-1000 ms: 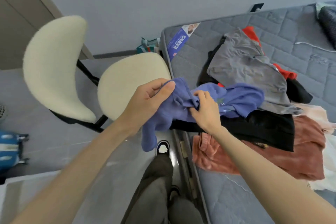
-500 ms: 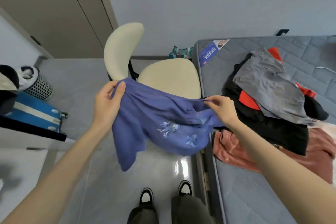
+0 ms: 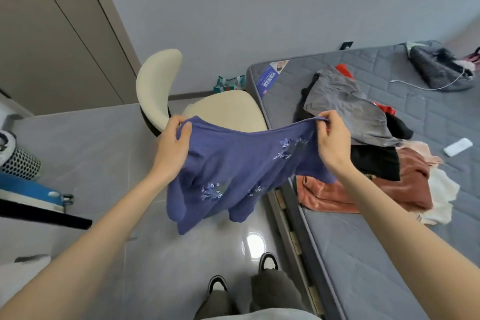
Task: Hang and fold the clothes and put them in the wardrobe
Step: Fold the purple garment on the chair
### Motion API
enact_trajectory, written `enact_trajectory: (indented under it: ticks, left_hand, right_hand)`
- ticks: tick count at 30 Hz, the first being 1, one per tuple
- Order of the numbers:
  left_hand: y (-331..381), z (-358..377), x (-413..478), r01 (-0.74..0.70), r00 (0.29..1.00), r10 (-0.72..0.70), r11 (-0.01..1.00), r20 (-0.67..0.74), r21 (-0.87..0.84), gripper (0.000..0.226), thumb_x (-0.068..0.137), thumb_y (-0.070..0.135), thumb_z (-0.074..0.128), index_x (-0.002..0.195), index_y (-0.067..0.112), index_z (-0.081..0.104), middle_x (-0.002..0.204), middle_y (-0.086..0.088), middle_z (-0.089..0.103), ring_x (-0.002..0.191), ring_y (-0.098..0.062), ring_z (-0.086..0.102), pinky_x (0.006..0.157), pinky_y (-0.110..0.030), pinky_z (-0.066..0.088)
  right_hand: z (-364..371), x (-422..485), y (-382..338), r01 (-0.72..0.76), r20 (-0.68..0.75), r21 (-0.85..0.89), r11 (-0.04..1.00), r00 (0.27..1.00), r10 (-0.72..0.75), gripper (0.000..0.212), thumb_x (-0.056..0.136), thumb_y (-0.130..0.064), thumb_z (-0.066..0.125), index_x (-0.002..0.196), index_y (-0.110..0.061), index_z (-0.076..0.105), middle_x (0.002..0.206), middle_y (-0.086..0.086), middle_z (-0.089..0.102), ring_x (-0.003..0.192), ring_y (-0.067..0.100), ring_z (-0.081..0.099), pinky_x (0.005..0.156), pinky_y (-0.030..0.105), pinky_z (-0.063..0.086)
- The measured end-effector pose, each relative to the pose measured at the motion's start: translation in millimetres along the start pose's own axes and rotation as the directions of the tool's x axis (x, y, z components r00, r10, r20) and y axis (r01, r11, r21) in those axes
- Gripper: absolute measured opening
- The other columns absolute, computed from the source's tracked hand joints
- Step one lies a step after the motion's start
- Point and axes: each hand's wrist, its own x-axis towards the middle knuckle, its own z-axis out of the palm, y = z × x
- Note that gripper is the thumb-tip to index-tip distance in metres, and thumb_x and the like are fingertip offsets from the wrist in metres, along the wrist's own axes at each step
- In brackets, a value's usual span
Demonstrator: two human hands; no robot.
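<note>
A purple top (image 3: 233, 166) with embroidered flowers hangs spread out in the air over the floor, in front of the chair. My left hand (image 3: 172, 147) grips its left upper edge and my right hand (image 3: 331, 139) pinches its right upper edge. On the grey mattress (image 3: 363, 236) to the right lies a heap of clothes: a grey garment (image 3: 348, 109) on top, black cloth (image 3: 374, 162), a rust-pink garment (image 3: 363, 192), red and white pieces. Wardrobe doors (image 3: 52, 34) stand at the upper left.
A cream chair (image 3: 161, 86) stands just behind the top, against the bed's corner. A blue suitcase (image 3: 26, 189) and a mesh basket (image 3: 20, 163) sit at the left. Hangers (image 3: 439, 67), a white cable and a white remote (image 3: 457, 147) lie on the far mattress. My feet stand beside the bed frame.
I have lifted the purple top off the heap and pulled my hands apart, so it went from bunched to spread wide. My view has swung left and up, showing the wardrobe doors.
</note>
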Motion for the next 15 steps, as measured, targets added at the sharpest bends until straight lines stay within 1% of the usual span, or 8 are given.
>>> enact_trajectory:
  ticks: [1, 3, 5, 7, 9, 12, 13, 15]
  left_hand:
    - [-1, 2, 4, -0.002, 1.000, 0.002, 1.000, 0.003, 0.019, 0.011, 0.099, 0.029, 0.042, 0.091, 0.025, 0.049, 0.079, 0.013, 0.056, 0.073, -0.004, 0.050, 0.066, -0.018, 0.040]
    - [-2, 5, 13, -0.012, 1.000, 0.012, 1.000, 0.004, 0.029, 0.012, 0.100, 0.030, 0.040, 0.095, 0.023, 0.048, 0.081, 0.009, 0.056, 0.076, -0.013, 0.052, 0.070, -0.030, 0.042]
    - [-2, 7, 26, -0.009, 1.000, 0.009, 1.000, 0.003, 0.019, 0.014, 0.100, 0.032, 0.040, 0.095, 0.022, 0.049, 0.081, 0.005, 0.056, 0.076, -0.016, 0.051, 0.070, -0.034, 0.042]
    - [-5, 10, 43, 0.013, 1.000, -0.013, 1.000, 0.016, 0.003, 0.016, 0.099, 0.032, 0.042, 0.096, 0.019, 0.051, 0.083, 0.002, 0.057, 0.078, -0.017, 0.052, 0.071, -0.033, 0.042]
    - [-9, 15, 62, 0.028, 0.999, -0.028, 1.000, 0.035, -0.004, 0.018, 0.099, 0.031, 0.045, 0.096, 0.016, 0.053, 0.086, 0.001, 0.058, 0.081, -0.017, 0.052, 0.071, -0.028, 0.041]
    - [-16, 25, 93, 0.030, 0.999, -0.030, 0.999, 0.038, 0.017, 0.017, 0.100, 0.030, 0.045, 0.097, 0.017, 0.054, 0.084, 0.008, 0.057, 0.078, -0.010, 0.052, 0.066, -0.012, 0.039]
    - [-19, 29, 104, 0.033, 0.999, -0.034, 0.999, 0.026, 0.028, 0.016, 0.100, 0.030, 0.045, 0.098, 0.017, 0.054, 0.083, 0.010, 0.057, 0.076, -0.008, 0.051, 0.064, -0.011, 0.038]
    - [-26, 39, 127, 0.048, 0.999, -0.047, 0.998, -0.016, 0.052, 0.017, 0.100, 0.029, 0.044, 0.101, 0.016, 0.055, 0.084, 0.009, 0.057, 0.076, -0.009, 0.050, 0.064, -0.018, 0.038]
  right_hand:
    - [0, -2, 0, -0.002, -0.011, 0.023, 1.000, 1.000, 0.002, 0.010, 0.100, -0.016, 0.042, 0.093, -0.020, 0.050, 0.090, 0.002, 0.056, 0.079, 0.020, 0.047, 0.063, 0.025, 0.025]
    - [0, -2, -4, 0.046, -0.037, 0.004, 0.999, 0.998, -0.046, 0.011, 0.100, -0.015, 0.041, 0.092, -0.021, 0.046, 0.092, 0.001, 0.053, 0.079, 0.017, 0.043, 0.064, 0.022, 0.024]
    - [2, 5, -10, 0.116, -0.052, -0.005, 0.993, 0.992, -0.116, 0.011, 0.099, -0.012, 0.042, 0.092, -0.019, 0.047, 0.094, -0.001, 0.050, 0.084, 0.015, 0.042, 0.070, 0.019, 0.026]
    - [5, 18, -13, 0.120, -0.065, 0.013, 0.993, 0.991, -0.119, 0.009, 0.098, -0.012, 0.043, 0.093, -0.018, 0.048, 0.090, -0.003, 0.052, 0.083, 0.017, 0.046, 0.070, 0.020, 0.028]
    - [10, 33, -15, 0.046, -0.056, 0.044, 0.998, 0.998, -0.043, 0.008, 0.100, -0.020, 0.041, 0.094, -0.020, 0.047, 0.083, -0.003, 0.056, 0.074, 0.019, 0.048, 0.064, 0.027, 0.029]
    - [25, 58, -13, 0.034, -0.037, 0.009, 0.999, 0.999, -0.033, 0.010, 0.101, -0.026, 0.039, 0.098, -0.022, 0.048, 0.082, -0.003, 0.058, 0.071, 0.021, 0.050, 0.061, 0.032, 0.032]
    - [31, 69, -12, 0.048, -0.023, -0.009, 0.999, 0.999, -0.048, 0.011, 0.101, -0.027, 0.039, 0.100, -0.022, 0.049, 0.082, -0.002, 0.059, 0.072, 0.022, 0.051, 0.061, 0.032, 0.033]
    - [46, 96, -7, 0.077, 0.043, -0.068, 0.995, 0.996, -0.075, 0.014, 0.101, -0.028, 0.040, 0.102, -0.020, 0.051, 0.083, 0.000, 0.061, 0.073, 0.024, 0.052, 0.060, 0.033, 0.034]
